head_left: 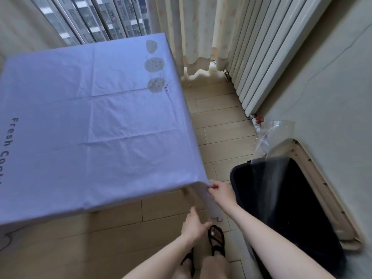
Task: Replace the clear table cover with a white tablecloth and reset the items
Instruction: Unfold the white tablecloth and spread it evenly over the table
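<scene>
One white tablecloth (90, 117), three cookie prints (154, 65) — its corner pinched by the right hand (220, 191), the left hand (193, 224) slack-fingered, empty.

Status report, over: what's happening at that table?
Right hand pinches tablecloth corner. Left hand open, just below. Clear cover stands in black bin, out of the way.
</scene>
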